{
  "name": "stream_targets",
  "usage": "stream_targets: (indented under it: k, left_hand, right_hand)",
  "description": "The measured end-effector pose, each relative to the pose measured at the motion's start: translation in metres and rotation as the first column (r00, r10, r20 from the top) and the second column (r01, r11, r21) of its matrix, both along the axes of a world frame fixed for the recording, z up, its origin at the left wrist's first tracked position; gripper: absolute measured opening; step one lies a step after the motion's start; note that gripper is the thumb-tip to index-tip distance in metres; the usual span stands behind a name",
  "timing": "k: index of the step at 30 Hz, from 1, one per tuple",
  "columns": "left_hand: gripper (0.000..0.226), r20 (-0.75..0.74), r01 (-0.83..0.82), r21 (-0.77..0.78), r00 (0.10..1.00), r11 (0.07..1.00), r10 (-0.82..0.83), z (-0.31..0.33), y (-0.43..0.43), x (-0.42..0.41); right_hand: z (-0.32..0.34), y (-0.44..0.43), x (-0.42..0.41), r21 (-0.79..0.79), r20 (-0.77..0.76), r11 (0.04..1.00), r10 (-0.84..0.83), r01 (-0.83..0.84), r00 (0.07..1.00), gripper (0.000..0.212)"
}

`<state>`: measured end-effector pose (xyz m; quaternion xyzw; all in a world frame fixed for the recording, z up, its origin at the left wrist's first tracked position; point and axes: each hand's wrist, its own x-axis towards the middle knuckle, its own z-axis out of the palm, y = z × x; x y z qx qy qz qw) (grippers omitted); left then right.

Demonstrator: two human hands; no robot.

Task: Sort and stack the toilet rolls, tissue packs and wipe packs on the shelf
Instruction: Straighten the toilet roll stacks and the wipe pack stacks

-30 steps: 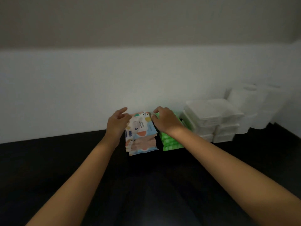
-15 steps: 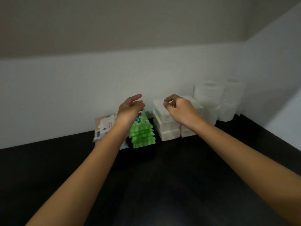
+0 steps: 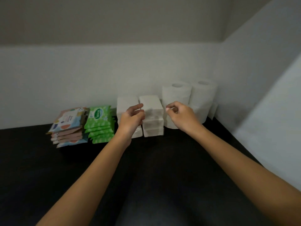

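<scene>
- Black and matte, the shelf [image 3: 48, 168] runs under both my forearms to a pale grey-white wall [image 3: 81, 75] at the back.
- My left hand [image 3: 131, 120] is raised in front of the left stack of white wrapped tissue packs [image 3: 126, 103] and hides much of its front.
- Its fingers [image 3: 138, 106] are loosely bent and hold nothing. The forefinger reaches to the upper left edge of the right stack of white wrapped tissue packs [image 3: 152, 118] and seems to touch it.
- My right hand [image 3: 180, 116] is on the other side of that right stack, in front of the lower part of the near column of white toilet rolls [image 3: 176, 95].
- Its fingers [image 3: 171, 106] are curled in, with the thumb tip close to the forefinger and nothing between them. They sit just beside the stack's right edge, and I cannot tell whether they touch it.
- The right stack is three packs high and stands close against the left stack, both near the wall.
- A second column of white toilet rolls [image 3: 203, 98] stands upright in the corner, just right of the first.
- The stack of green printed wipe packs [image 3: 100, 126] lies just left of the tissue packs, fanned forward.
- The stack of pastel patterned wipe packs [image 3: 68, 126] lies against its left side, uneven and slightly tilted.
</scene>
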<state>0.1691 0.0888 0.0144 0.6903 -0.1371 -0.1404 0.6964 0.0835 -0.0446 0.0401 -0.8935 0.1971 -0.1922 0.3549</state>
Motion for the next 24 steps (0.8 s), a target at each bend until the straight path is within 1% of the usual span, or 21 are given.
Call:
stream_targets:
  k: [4,7,10,15,18,21,24]
  left_hand:
    - [0.036,-0.05,0.047,0.01,0.998,0.999,-0.046,-0.009,-0.024,-0.018]
    - [0.039,-0.103,0.13,0.057,0.987,0.99,-0.124,-0.018,-0.042,-0.026]
    - [0.044,-0.117,0.19,0.058,0.976,0.98,-0.182,-0.028,-0.063,-0.025]
    - [0.051,-0.199,0.209,0.01,0.959,0.978,-0.203,-0.039,-0.089,-0.036]
    - [0.057,-0.238,0.199,0.018,0.953,0.98,-0.189,-0.042,-0.105,-0.037]
    - [0.056,-0.268,0.158,-0.006,0.951,0.987,-0.153,-0.042,-0.124,-0.029]
    - [0.057,-0.293,0.071,-0.039,0.953,0.997,-0.08,-0.045,-0.147,-0.022]
  right_hand:
    - [-0.012,-0.029,-0.021,0.074,-0.023,0.995,-0.059,0.06,0.998,0.029]
    - [-0.024,-0.047,-0.042,0.14,-0.03,0.979,-0.144,0.147,0.989,0.029]
    - [-0.039,-0.066,-0.056,0.158,-0.054,0.965,-0.201,0.207,0.978,0.034]
    - [-0.059,-0.101,-0.067,0.233,-0.088,0.927,-0.28,0.293,0.956,0.05]
    - [-0.066,-0.125,-0.062,0.278,-0.091,0.909,-0.296,0.31,0.951,0.065]
    - [-0.072,-0.154,-0.05,0.349,-0.076,0.886,-0.299,0.307,0.951,0.081]
    - [-0.081,-0.183,-0.031,0.425,-0.056,0.863,-0.278,0.275,0.959,0.098]
